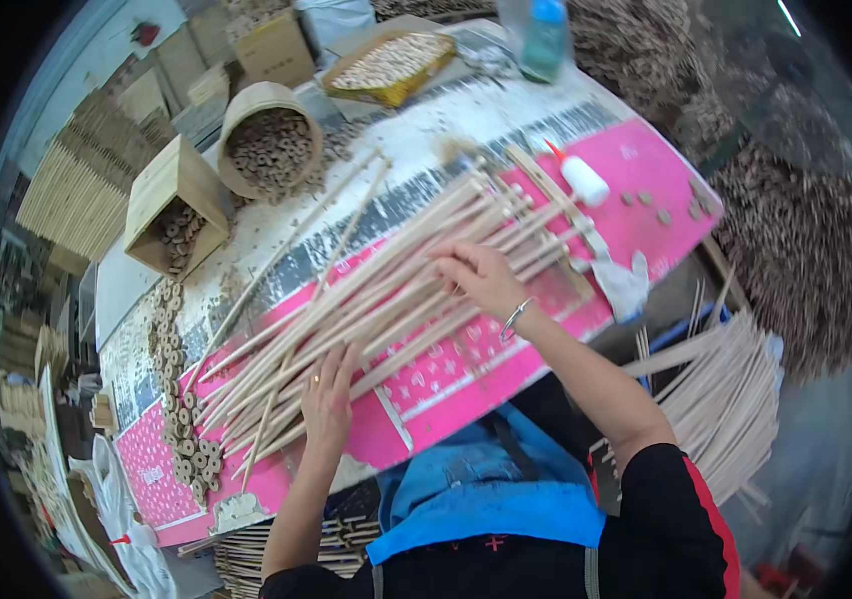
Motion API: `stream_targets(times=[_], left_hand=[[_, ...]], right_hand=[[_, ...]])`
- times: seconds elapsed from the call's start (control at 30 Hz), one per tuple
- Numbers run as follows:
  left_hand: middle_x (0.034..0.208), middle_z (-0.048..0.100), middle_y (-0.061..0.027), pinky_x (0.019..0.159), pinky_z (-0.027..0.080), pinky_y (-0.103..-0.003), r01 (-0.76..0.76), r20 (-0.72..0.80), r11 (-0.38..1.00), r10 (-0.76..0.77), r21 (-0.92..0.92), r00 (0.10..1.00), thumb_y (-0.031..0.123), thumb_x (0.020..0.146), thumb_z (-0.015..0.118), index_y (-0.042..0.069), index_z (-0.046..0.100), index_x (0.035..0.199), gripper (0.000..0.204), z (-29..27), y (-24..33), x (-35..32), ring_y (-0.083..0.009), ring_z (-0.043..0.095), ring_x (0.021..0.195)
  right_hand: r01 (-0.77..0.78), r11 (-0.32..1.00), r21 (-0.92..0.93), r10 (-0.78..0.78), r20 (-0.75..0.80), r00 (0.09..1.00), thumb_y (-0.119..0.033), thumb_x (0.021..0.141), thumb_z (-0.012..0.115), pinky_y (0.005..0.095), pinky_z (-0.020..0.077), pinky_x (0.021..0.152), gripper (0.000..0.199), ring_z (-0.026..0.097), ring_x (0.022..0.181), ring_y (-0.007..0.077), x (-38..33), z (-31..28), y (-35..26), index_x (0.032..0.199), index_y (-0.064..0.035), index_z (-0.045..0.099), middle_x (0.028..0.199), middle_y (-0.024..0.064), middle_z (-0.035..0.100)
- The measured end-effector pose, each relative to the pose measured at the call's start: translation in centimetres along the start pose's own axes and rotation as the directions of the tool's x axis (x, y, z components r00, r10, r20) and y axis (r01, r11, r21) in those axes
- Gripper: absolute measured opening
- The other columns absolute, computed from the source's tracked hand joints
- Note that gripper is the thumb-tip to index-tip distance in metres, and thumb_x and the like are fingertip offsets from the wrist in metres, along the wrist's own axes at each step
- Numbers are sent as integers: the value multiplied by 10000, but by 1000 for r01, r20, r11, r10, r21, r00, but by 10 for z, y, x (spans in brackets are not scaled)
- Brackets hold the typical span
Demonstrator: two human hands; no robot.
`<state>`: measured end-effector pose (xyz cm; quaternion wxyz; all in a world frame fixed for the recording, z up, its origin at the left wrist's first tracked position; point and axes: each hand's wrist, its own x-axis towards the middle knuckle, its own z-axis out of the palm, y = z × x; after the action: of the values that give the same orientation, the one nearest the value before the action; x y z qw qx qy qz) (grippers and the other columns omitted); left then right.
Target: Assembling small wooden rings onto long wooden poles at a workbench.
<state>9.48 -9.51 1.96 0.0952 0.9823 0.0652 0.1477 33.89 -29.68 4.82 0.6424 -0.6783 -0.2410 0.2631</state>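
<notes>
While flat on sticks [386,290]: both hands [329,399].

- My worktable [636,160] is covered with a pink and white patterned sheet.
- Pale grey floor [806,469] lies to my right.
- Stacked cardboard boxes [271,45] stand behind the table.
- White ceiling lamps [791,18] glow overhead.

1. A sheaf of long sticks [386,290] lies slantwise across the middle of the bench [506,110].
2. The left hand [328,399] rests on the sheaf's near end; the right hand [481,280] lies further along it.
3. Left of the sticks runs a row of small rings [181,419].
4. Behind them stand a box [171,205] and a round tub [268,140], both seemingly holding rings.
5. A glue bottle [581,180] lies right of the sheaf's far end.
</notes>
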Motion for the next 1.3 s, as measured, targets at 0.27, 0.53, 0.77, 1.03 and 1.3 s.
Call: stream_targets(times=[0.27, 0.53, 0.77, 1.03, 1.3], left_hand=[[1097, 651, -33, 826, 455, -392, 49, -37, 991, -45, 121, 998, 164, 842, 587, 180, 680, 1261, 429, 7, -3, 9, -223, 609, 955], [1137, 668, -90, 820, 456, -391, 86, 57, 996, -88, 30, 995, 119, 824, 590, 187, 655, 1317, 501, -2, -11, 12, -248, 627, 957], [1134, 652, -58, 838, 427, -365, 78, 94, 997, -80, 19, 992, 193, 853, 558, 203, 649, 1328, 484, 0, -18, 14, -201, 612, 989], [1161, 642, -50, 885, 416, -375, 97, 126, 995, -98, 16, 987, 205, 845, 556, 222, 629, 1353, 514, 3, -18, 9, -202, 604, 1020], [1110, 645, 65, 825, 412, -220, 5, -4, 996, -5, 85, 1000, 234, 805, 573, 260, 555, 1423, 618, 9, -29, 16, -67, 562, 949]], right_hand=[[215, 312, -925, -383, 85, 920, -226, 858, 700, 428, 426, 1060, 723, 502, 1292, 329, 344, -68, -11, 1479, -73, 362, 1450, 154, 480], [70, -11, -997, -354, 69, 933, -327, 892, 648, 454, 514, 867, 287, 648, 1007, 330, 488, -73, 14, 987, -59, 692, 995, 152, 701], [74, -13, -997, -183, 75, 980, -476, 974, 509, 466, 550, 806, 380, 706, 913, 324, 461, -69, -18, 1063, -169, 716, 973, 122, 733], [-114, 77, -990, -113, -123, 986, -718, 798, 617, 532, 373, 1109, 797, 366, 1413, 366, 508, -34, 27, 1460, -302, 470, 1476, 163, 460], [272, 60, -960, -301, 242, 922, -380, 928, 610, 454, 451, 1005, 544, 594, 1145, 364, 589, -155, 90, 1382, -85, 554, 1292, 212, 596]])
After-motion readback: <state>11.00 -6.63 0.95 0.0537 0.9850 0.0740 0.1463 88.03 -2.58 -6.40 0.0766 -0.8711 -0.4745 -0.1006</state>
